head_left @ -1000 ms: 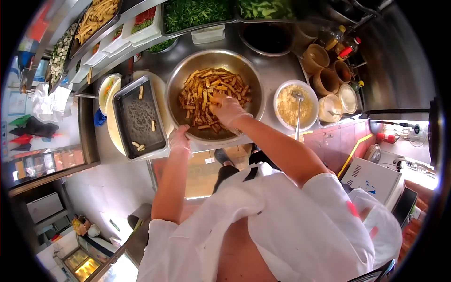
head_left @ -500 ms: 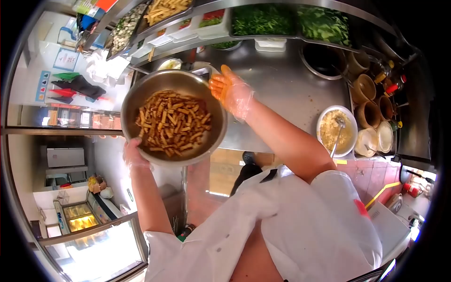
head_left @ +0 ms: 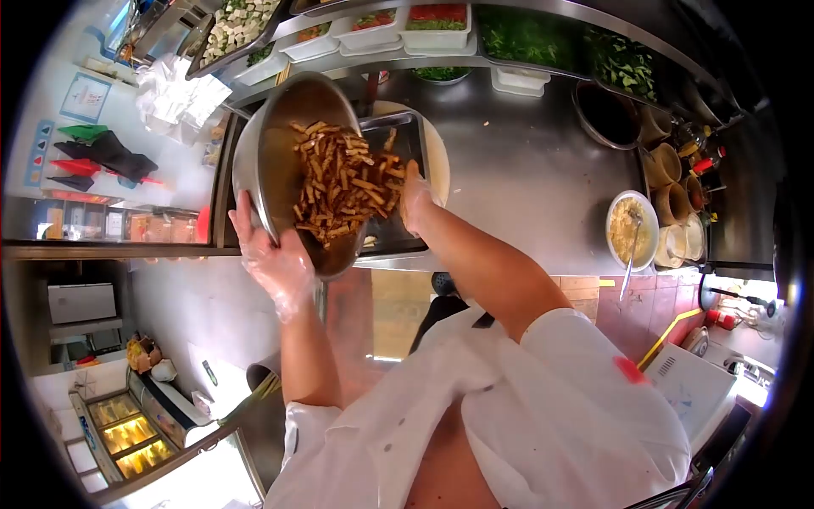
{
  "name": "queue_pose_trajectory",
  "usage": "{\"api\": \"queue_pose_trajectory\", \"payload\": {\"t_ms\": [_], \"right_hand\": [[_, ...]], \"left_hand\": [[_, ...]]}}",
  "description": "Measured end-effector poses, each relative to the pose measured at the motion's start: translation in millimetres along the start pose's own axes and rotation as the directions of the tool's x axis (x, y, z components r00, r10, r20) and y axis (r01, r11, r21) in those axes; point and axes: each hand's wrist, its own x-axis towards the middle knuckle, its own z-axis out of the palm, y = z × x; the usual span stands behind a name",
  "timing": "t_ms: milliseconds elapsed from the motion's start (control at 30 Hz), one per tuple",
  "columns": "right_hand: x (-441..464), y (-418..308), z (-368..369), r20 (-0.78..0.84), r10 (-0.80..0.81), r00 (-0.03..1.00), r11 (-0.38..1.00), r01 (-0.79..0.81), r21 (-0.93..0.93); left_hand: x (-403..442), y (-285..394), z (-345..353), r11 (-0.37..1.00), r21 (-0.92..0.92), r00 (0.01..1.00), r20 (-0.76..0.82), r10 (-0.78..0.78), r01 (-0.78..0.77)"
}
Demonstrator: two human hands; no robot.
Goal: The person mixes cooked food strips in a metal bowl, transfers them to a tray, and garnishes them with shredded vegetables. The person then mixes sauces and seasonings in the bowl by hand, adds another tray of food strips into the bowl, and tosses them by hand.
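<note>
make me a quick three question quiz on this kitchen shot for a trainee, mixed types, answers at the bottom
1. Which hand is against the outside of the metal bowl?
2. True or false: the metal bowl is standing level on the counter.
3. Fill in the missing word: a ____ stands in the white bowl off to the right.

Key
1. The left hand.
2. False: it is tilted, its opening turned toward the dark tray.
3. Spoon.
</note>
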Motion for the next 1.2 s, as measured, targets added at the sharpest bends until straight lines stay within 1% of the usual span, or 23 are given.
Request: {"api": "queue_pose_trajectory", "payload": {"t_ms": [133, 167, 200, 233, 267, 300, 333, 400, 433, 500, 567, 667, 733, 800, 867, 900, 933, 967, 1000, 1033, 1067, 1100, 1200], "right_hand": [[-6, 4, 15, -0.115, -0.002, 0.993, 0.973, 0.029, 0.227], [-4, 2, 18, -0.142, -0.003, 0.990, 0.958, 0.044, 0.284], [-2, 1, 19, -0.169, -0.001, 0.986, 0.938, 0.060, 0.340], [1, 0, 20, -0.182, 0.012, 0.983, 0.964, 0.037, 0.263], [15, 4, 20, -0.196, -0.119, 0.973, 0.833, -0.010, -0.553], [44, 14, 20, -0.101, -0.212, 0.972, 0.133, -0.074, -0.988], [69, 31, 18, -0.037, -0.274, 0.961, -0.090, -0.064, -0.994], [93, 50, 20, 0.093, -0.392, 0.915, -0.517, -0.135, -0.845], [94, 48, 20, 0.108, -0.318, 0.942, -0.572, -0.099, -0.814], [81, 37, 22, 0.128, -0.159, 0.979, -0.674, -0.013, -0.738], [70, 27, 24, 0.130, -0.022, 0.991, -0.769, 0.066, -0.636], [81, 34, 21, 0.157, 0.100, 0.983, -0.888, 0.159, -0.431], [57, 24, 20, 0.252, 0.136, 0.958, -0.916, 0.219, -0.336], [26, 16, 18, 0.300, 0.166, 0.940, -0.939, 0.243, -0.244], [15, 12, 17, 0.274, 0.178, 0.945, -0.966, 0.221, -0.135], [14, 8, 21, 0.215, 0.233, 0.948, -0.955, 0.265, -0.132], [12, 7, 22, 0.226, 0.163, 0.961, -0.792, 0.264, -0.551], [8, 10, 20, 0.203, 0.101, 0.974, -0.464, 0.226, -0.856], [1, 10, 19, 0.152, 0.055, 0.987, -0.042, 0.155, -0.987], [-6, 11, 17, 0.084, 0.034, 0.996, 0.393, 0.064, -0.918], [-13, 13, 14, 0.011, 0.047, 0.999, 0.751, -0.028, -0.660], [-16, 13, 12, -0.052, 0.085, 0.995, 0.960, -0.096, -0.264], [-15, 11, 0, 0.072, 0.202, 0.977, 0.907, -0.159, -0.390]], "left_hand": [[-2, -12, -6, 0.996, -0.081, 0.997, -0.061, -0.050, 0.045], [-4, -1, -11, 0.999, 0.016, 0.999, -0.018, -0.034, 0.034], [-8, -4, -10, 0.999, 0.031, 0.999, 0.001, 0.042, -0.042], [-14, -8, -8, 0.992, 0.048, 0.993, 0.023, 0.113, -0.114], [-17, -12, -7, 0.981, 0.064, 0.982, 0.044, 0.182, -0.184], [-14, -14, -9, 0.986, 0.063, 0.988, 0.050, 0.148, -0.151], [-9, -14, -9, 0.997, -0.029, 0.998, -0.003, 0.068, -0.068], [-1, -15, -5, 0.971, -0.223, 0.991, -0.087, -0.104, 0.082], [-2, -22, -7, 0.993, -0.115, 0.998, -0.061, -0.005, -0.002], [-4, -37, -10, 0.982, 0.057, 0.983, -0.003, 0.183, -0.183], [-1, -36, -9, 0.988, -0.005, 0.988, -0.027, 0.153, -0.153], [7, -20, -20, 0.999, -0.041, 0.998, -0.066, 0.000, -0.003], [0, -36, -21, 0.979, 0.099, 0.983, -0.023, 0.183, -0.180], [-7, -42, -22, 0.983, 0.083, 0.985, -0.041, 0.170, -0.166], [-3, -40, -18, 0.995, -0.098, 0.992, -0.126, -0.026, 0.014], [-2, -30, -21, 1.000, 0.004, 0.994, -0.114, 0.000, 0.000], [-3, -35, -21, 0.995, 0.032, 0.990, -0.104, 0.097, -0.094], [-8, -44, -21, 0.981, 0.061, 0.978, -0.087, 0.188, -0.184], [-10, -47, -22, 0.958, 0.089, 0.958, -0.070, 0.278, -0.272], [-10, -46, -26, 0.978, 0.104, 0.980, -0.060, 0.188, -0.182], [-7, -44, -25, 0.999, -0.037, 0.992, -0.119, 0.031, -0.036], [-8, -45, -28, 0.998, -0.048, 0.992, -0.127, 0.022, -0.029], [-16, -47, -30, 0.977, 0.094, 0.978, -0.064, 0.199, -0.193]]}}
